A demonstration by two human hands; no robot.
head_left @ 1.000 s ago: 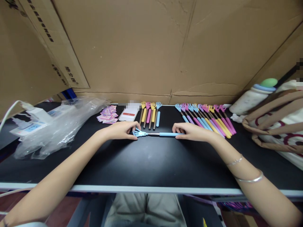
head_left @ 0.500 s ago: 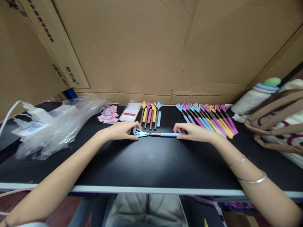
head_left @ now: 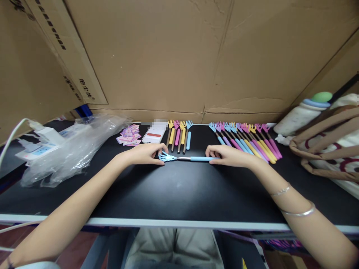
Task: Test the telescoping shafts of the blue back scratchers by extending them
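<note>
Head view: blue back scratcher point(head_left: 203, 159) held parallel to front edge of bench point(head_left: 179, 198), about mid-width. Left hand point(head_left: 144, 154): thumb and fingers clamped on its claw. Right hand point(head_left: 228, 155): fingers clamped on handle end. Toward back edge: claw rods point(head_left: 185, 141), loose handles point(head_left: 177, 137).

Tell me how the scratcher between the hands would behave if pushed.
The scratcher is probably stiff, given its straight, shiny rod. The handle looks rounded, so it might roll, though the splayed head may limit that. Its slim build suggests lightness.
</note>
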